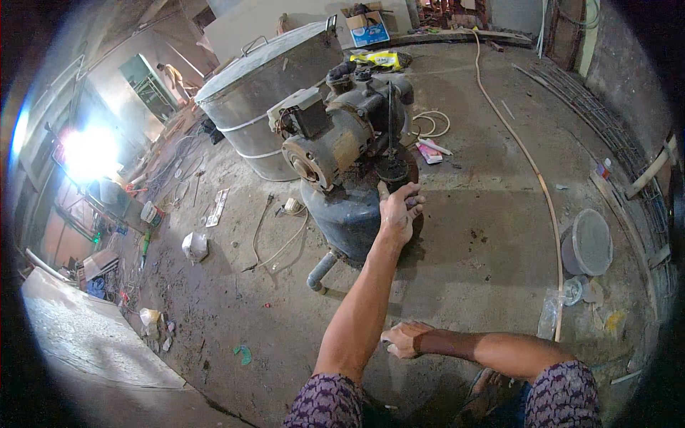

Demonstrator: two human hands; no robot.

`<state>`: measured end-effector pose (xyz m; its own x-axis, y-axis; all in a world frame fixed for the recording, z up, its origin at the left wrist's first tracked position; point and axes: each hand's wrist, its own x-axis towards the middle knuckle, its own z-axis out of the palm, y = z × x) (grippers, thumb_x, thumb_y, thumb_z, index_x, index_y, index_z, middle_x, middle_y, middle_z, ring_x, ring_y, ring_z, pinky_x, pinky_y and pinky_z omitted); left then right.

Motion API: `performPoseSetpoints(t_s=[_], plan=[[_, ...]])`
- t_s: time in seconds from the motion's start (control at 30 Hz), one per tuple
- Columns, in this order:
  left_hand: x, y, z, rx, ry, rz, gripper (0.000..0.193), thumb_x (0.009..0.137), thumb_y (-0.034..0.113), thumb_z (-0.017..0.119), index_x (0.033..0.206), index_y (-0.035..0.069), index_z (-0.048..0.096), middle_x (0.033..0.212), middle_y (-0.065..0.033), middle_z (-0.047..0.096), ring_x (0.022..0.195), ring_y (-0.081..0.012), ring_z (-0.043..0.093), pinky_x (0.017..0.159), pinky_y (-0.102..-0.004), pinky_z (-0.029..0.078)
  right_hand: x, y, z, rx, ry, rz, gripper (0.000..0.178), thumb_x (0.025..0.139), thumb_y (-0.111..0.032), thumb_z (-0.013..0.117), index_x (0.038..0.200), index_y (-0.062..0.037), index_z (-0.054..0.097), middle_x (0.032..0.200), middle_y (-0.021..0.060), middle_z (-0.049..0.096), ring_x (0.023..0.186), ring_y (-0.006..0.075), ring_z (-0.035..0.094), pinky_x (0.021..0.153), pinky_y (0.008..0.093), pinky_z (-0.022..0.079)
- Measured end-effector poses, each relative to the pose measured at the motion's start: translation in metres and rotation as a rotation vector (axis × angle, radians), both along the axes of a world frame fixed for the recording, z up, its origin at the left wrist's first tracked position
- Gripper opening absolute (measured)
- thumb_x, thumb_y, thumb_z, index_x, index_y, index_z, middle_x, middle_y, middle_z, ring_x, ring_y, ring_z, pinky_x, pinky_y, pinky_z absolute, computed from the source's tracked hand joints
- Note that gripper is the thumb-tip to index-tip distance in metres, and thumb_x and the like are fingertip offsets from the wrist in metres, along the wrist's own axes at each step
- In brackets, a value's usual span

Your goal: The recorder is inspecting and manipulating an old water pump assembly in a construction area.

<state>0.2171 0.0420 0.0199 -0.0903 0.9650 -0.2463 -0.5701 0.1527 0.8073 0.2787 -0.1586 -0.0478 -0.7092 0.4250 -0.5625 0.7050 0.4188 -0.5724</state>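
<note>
A motor-driven water pump is mounted on a dark, rounded tank in the middle of the floor. My left hand reaches out to its right side, fingers curled against the underside of a dark round fitting. A thin upright rod rises from that fitting. My left palm is hidden, as is any other thing inside it. Closer to me, my right hand hangs above the floor with its fingers curled in; what they hold, if anything, does not show. A grey pipe elbow juts from the tank's base.
Behind the pump stands a large lidded metal drum. A hose runs along the right, past a bucket. Loose cable and a white crumpled object lie left. A person bends far left, near a bright light.
</note>
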Motion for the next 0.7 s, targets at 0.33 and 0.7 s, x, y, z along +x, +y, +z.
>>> performPoseSetpoints(t_s=[0.33, 0.7], plan=[[-0.018, 0.008, -0.004, 0.032, -0.066, -0.085, 0.035, 0.096, 0.008, 0.058, 0.126, 0.005, 0.04, 0.093, -0.0124, 0.063, 0.067, -0.0176, 0.061, 0.054, -0.0265, 0.052, -0.001, 0.001, -0.01, -0.017, 0.076, -0.003, 0.037, 0.096, -0.028, 0.055, 0.126, -0.0087, 0.06, 0.126, 0.0166, 0.065, 0.114, 0.0389, 0.063, 0.096, 0.0514, 0.051], [-0.026, 0.012, -0.003, -0.016, -0.035, -0.02, 0.016, 0.097, 0.009, 0.058, 0.11, 0.007, 0.049, 0.09, -0.0089, 0.062, 0.066, -0.0151, 0.061, 0.052, -0.024, 0.051, 0.001, 0.004, -0.007, -0.021, -0.035, 0.042, 0.048, 0.096, -0.031, 0.056, 0.138, -0.0078, 0.055, 0.134, 0.0193, 0.061, 0.121, 0.0378, 0.06, 0.102, 0.0492, 0.048]])
